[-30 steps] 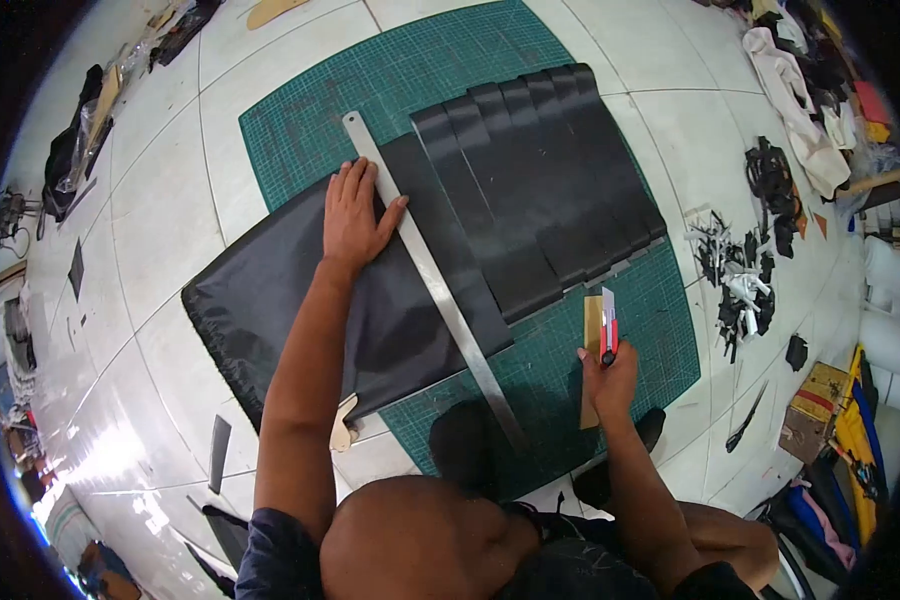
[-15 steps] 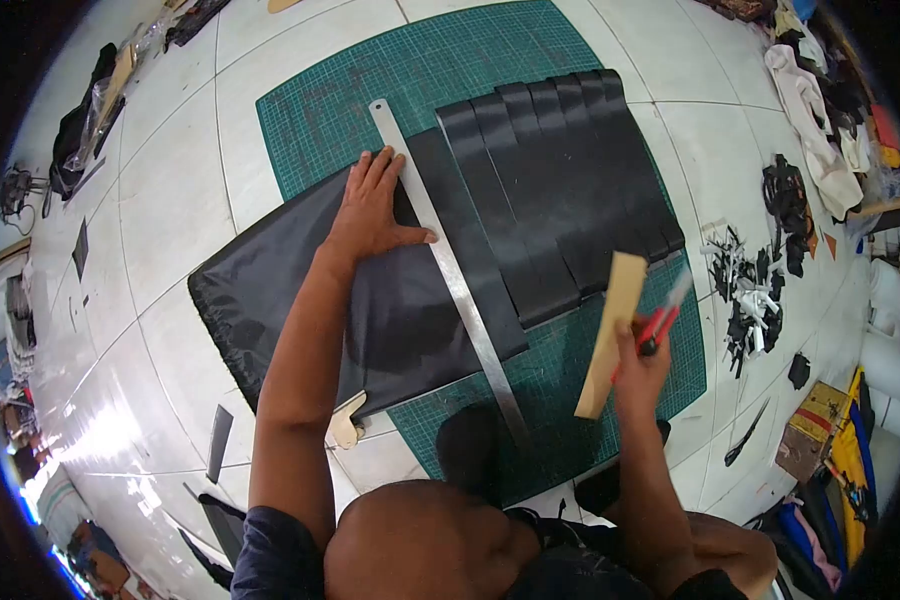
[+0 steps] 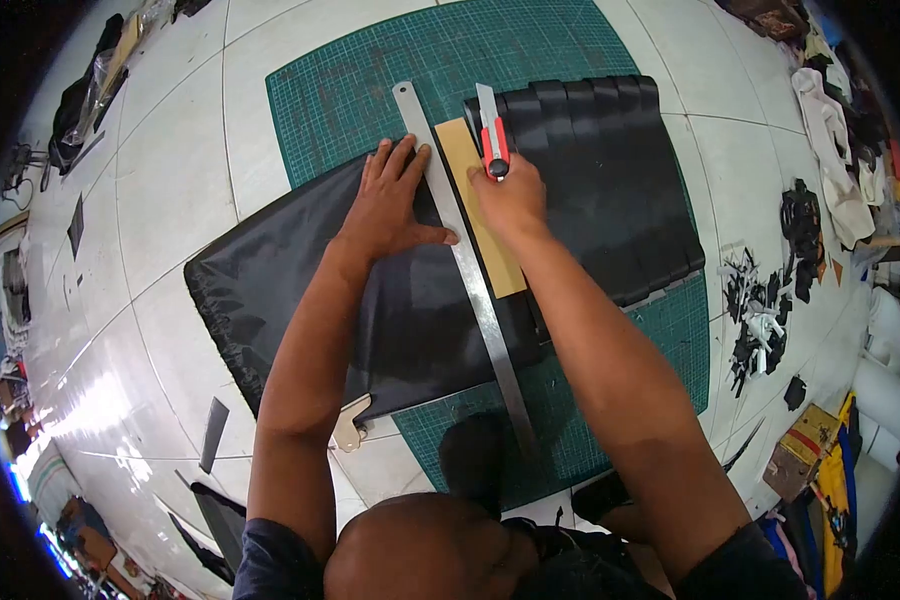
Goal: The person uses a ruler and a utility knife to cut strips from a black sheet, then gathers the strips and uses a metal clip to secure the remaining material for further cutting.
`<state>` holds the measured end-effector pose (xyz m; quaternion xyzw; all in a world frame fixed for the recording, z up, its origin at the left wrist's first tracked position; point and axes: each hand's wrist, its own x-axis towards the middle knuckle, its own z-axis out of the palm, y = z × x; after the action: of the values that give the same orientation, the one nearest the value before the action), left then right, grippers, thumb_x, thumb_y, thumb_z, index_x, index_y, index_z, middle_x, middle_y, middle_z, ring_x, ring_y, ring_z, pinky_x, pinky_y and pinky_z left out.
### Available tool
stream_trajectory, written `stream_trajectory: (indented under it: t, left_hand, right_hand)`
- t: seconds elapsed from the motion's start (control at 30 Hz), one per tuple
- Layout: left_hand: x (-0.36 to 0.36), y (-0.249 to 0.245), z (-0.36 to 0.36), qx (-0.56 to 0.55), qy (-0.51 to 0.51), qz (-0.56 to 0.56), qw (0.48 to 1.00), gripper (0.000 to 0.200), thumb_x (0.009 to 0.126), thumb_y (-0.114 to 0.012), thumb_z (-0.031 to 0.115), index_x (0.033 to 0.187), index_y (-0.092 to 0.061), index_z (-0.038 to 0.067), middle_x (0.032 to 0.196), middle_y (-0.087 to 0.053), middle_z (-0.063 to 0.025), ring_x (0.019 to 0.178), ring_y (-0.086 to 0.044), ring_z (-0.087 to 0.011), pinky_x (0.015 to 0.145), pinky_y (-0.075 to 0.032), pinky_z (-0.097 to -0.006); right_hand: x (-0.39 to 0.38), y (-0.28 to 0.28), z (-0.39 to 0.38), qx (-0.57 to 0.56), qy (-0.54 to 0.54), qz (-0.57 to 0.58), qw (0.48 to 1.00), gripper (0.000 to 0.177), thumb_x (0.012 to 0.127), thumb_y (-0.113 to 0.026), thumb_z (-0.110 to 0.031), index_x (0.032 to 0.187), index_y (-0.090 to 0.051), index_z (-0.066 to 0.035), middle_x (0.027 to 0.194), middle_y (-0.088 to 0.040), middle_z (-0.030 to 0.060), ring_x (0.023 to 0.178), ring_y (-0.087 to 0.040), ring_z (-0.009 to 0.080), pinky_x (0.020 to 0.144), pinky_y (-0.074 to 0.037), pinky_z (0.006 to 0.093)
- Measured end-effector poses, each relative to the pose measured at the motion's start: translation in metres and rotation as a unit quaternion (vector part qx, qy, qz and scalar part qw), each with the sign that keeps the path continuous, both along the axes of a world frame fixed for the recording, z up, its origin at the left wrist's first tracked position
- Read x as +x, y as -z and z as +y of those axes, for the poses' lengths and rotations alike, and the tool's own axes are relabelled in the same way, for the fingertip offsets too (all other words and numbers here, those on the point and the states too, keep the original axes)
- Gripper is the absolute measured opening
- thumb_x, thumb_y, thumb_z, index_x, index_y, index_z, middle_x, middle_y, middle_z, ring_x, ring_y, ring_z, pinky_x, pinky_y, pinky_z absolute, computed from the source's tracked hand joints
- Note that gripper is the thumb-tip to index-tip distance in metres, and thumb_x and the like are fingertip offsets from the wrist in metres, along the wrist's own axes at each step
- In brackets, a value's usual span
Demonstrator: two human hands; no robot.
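Right grip [image 3: 513,200] clasps cutter [image 3: 493,133], left grip [image 3: 386,207] lies spread against ruler [image 3: 475,290], green mat [image 3: 360,108] beneath, white tiles [image 3: 175,170] around.

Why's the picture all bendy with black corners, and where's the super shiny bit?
Head view: the lines on the floor and edges of the mat bow, probably from a very wide lens; head view: the corners go black; head view: the strongest floor glare is at lower left, and the ruler glints too.

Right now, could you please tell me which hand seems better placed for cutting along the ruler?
Probably the right hand: it holds the red cutter near the metal ruler, while the left hand is spread, touching that ruler.
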<state>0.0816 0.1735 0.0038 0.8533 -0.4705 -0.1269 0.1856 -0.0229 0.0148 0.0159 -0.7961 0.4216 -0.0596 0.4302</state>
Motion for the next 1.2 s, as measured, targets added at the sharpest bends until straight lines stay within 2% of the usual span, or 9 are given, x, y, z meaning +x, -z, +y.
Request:
stream_trajectory:
  t: [0.33, 0.43, 0.53, 0.63, 0.73, 0.83, 1.03, 1.13, 1.2]
  left_hand:
    - [0.002, -0.004, -0.002, 0.023, 0.0, 0.019, 1.0, 0.132, 0.049, -0.092, 0.06, 0.154, -0.033, 0.005, 0.161, -0.025, -0.0209, 0.15, -0.016, -0.0441, 0.123, -0.017, -0.0553]
    - [0.003, -0.003, -0.002, 0.02, -0.001, 0.023, 1.0, 0.133, 0.049, -0.092, 0.06, 0.154, -0.033, 0.005, 0.161, -0.025, -0.0207, 0.15, -0.016, -0.0439, 0.123, -0.016, -0.0557]
    - [0.002, -0.002, -0.001, 0.008, -0.003, 0.026, 1.0, 0.132, 0.049, -0.092, 0.061, 0.154, -0.033, 0.005, 0.161, -0.025, -0.0206, 0.151, -0.015, -0.0435, 0.123, -0.015, -0.056]
    - [0.002, -0.003, -0.002, 0.024, -0.005, 0.024, 0.999, 0.133, 0.049, -0.092, 0.061, 0.154, -0.033, 0.005, 0.161, -0.025, -0.0206, 0.151, -0.014, -0.0432, 0.123, -0.015, -0.0558]
    - [0.002, -0.003, -0.002, 0.022, -0.004, 0.023, 0.999, 0.133, 0.048, -0.092, 0.061, 0.154, -0.032, 0.005, 0.161, -0.024, -0.0204, 0.151, -0.014, -0.0428, 0.123, -0.014, -0.0558]
    - [0.002, -0.003, -0.002, 0.027, -0.004, 0.027, 0.999, 0.134, 0.048, -0.093, 0.06, 0.154, -0.033, 0.005, 0.162, -0.024, -0.0203, 0.151, -0.014, -0.0425, 0.123, -0.013, -0.0557]
    - [0.001, -0.005, -0.003, 0.032, -0.002, 0.024, 0.999, 0.131, 0.05, -0.093, 0.058, 0.153, -0.033, 0.004, 0.161, -0.024, -0.0211, 0.151, -0.013, -0.0432, 0.123, -0.015, -0.0555]
    - [0.0, -0.004, -0.004, 0.02, 0.002, 0.001, 1.0, 0.125, 0.053, -0.091, 0.058, 0.15, -0.037, 0.0, 0.156, -0.031, -0.0232, 0.148, -0.02, -0.0471, 0.121, -0.019, -0.0575]
    - [0.0, 0.0, 0.0, 0.006, 0.01, -0.008, 1.0, 0.127, 0.052, -0.09, 0.061, 0.15, -0.037, 0.0, 0.156, -0.031, -0.0241, 0.147, -0.021, -0.0476, 0.12, -0.019, -0.0574]
  right_hand:
    - [0.001, 0.012, 0.004, -0.024, -0.016, 0.033, 0.999, 0.035, 0.082, -0.075, -0.03, 0.097, -0.065, -0.001, 0.101, -0.068, 0.0235, 0.1, -0.066, 0.044, 0.086, -0.051, 0.0507]
    - [0.002, 0.02, 0.006, -0.102, 0.011, -0.016, 0.995, 0.031, 0.08, -0.077, -0.028, 0.088, -0.066, 0.0, 0.084, -0.069, 0.019, 0.081, -0.069, 0.0366, 0.074, -0.052, 0.0445]
    - [-0.001, 0.018, 0.003, -0.044, 0.022, -0.021, 0.999, 0.03, 0.08, -0.077, -0.028, 0.087, -0.066, 0.0, 0.081, -0.069, 0.0181, 0.079, -0.069, 0.0359, 0.073, -0.051, 0.0444]
    - [-0.001, 0.011, 0.001, 0.003, -0.012, 0.007, 1.0, 0.035, 0.082, -0.074, -0.029, 0.096, -0.064, 0.001, 0.1, -0.068, 0.0251, 0.1, -0.066, 0.0447, 0.086, -0.051, 0.051]
    - [-0.001, 0.009, 0.001, -0.006, -0.013, 0.009, 1.0, 0.034, 0.082, -0.074, -0.028, 0.095, -0.064, 0.001, 0.1, -0.068, 0.0256, 0.098, -0.066, 0.045, 0.085, -0.051, 0.0513]
    - [-0.001, 0.019, 0.004, -0.07, -0.004, -0.026, 0.997, 0.028, 0.08, -0.075, -0.027, 0.086, -0.065, -0.001, 0.078, -0.069, 0.0172, 0.077, -0.069, 0.0363, 0.072, -0.051, 0.0445]
    - [-0.001, 0.011, 0.001, -0.036, -0.034, 0.009, 0.999, 0.033, 0.082, -0.073, -0.028, 0.094, -0.063, 0.001, 0.094, -0.069, 0.0245, 0.093, -0.066, 0.0454, 0.082, -0.051, 0.0526]
    - [-0.002, 0.004, 0.003, -0.02, -0.007, -0.01, 1.0, 0.031, 0.083, -0.074, -0.027, 0.094, -0.064, 0.0, 0.091, -0.069, 0.0231, 0.09, -0.067, 0.0442, 0.081, -0.052, 0.0494]
    - [-0.019, -0.011, 0.005, 0.011, 0.008, -0.077, 0.997, 0.031, 0.084, -0.076, -0.025, 0.1, -0.066, 0.0, 0.09, -0.07, 0.0157, 0.084, -0.068, 0.029, 0.077, -0.052, 0.0394]
